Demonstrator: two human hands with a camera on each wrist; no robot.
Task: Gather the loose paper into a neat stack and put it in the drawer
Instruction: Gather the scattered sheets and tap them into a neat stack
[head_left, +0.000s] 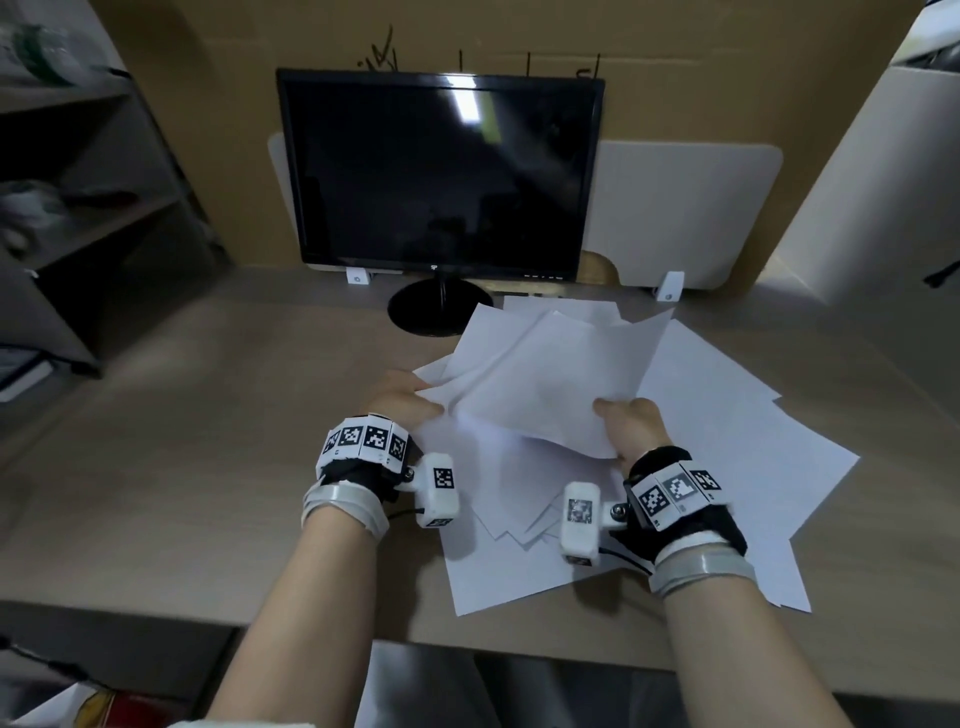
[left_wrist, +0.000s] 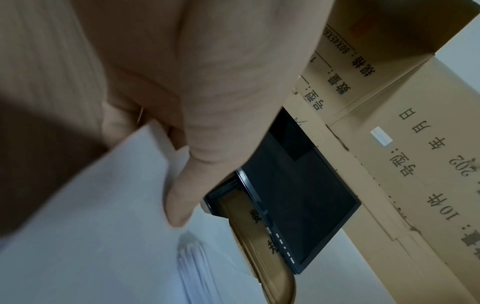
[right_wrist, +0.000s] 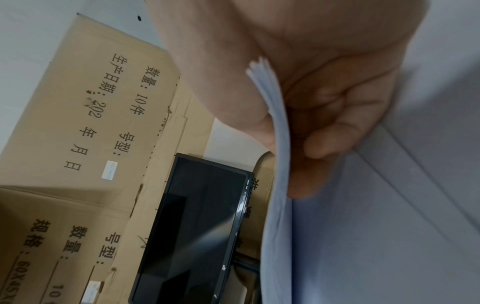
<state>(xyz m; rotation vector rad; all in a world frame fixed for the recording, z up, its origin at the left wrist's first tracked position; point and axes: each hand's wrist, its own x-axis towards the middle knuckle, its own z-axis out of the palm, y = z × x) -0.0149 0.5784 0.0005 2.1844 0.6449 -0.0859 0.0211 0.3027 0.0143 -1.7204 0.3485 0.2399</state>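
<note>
Pinching a fanned, uneven bundle of white paper (head_left: 545, 374) mid-frame, the left hand (head_left: 402, 397) and right hand (head_left: 631, 426) curl fingers around its edges above scattered sheets (head_left: 727, 441).

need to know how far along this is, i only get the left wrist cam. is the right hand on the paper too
Observer: Yes. The right hand pinches several sheets, thumb on one face, fingers curled on the other.
Operator: all the paper lifted?
Observer: No. In the head view many loose sheets lie fanned on the desk beneath the lifted bundle.
Operator: left hand placement?
Observer: The left hand holds the bundle's left edge, opposite the right hand.
Operator: drawer open?
Observer: No drawer shows in any view.
</note>
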